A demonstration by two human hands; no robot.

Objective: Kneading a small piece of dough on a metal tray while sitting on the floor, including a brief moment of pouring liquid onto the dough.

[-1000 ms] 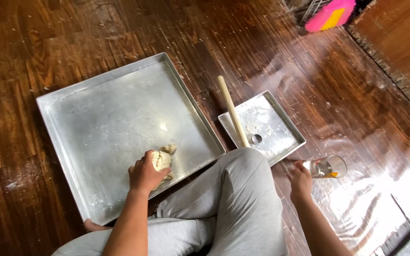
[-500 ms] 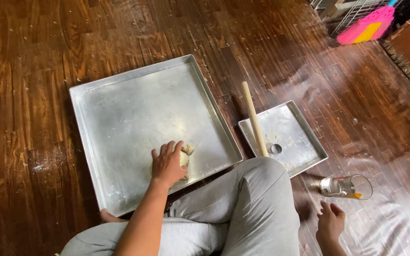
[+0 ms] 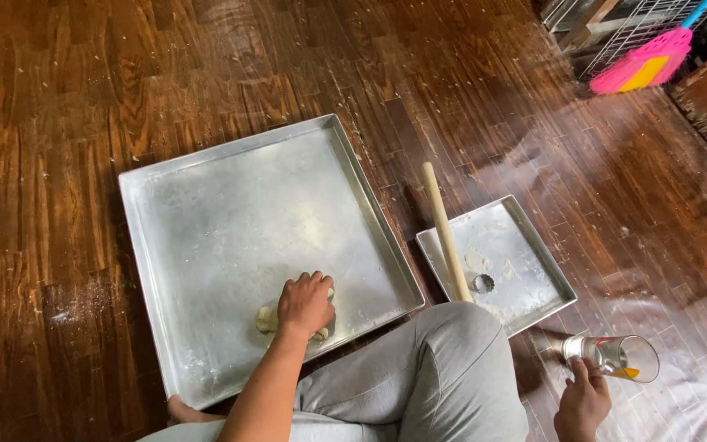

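My left hand presses down on a small lump of pale dough near the front edge of a large square metal tray on the wooden floor. My right hand touches a clear drinking glass that lies on its side on the floor at the lower right. Whether the fingers grip the glass is unclear. A smaller metal tray sits to the right, with a round metal cutter in it and a wooden rolling pin leaning across its left edge.
My bent knee in grey trousers lies between the two trays. A pink broom head and wire racks stand at the top right. Flour dusts the dark wooden floor to the left.
The view has shifted, so the trays appear lower and further right. My left hand stays on the dough. My right hand has moved back up to the lying glass.
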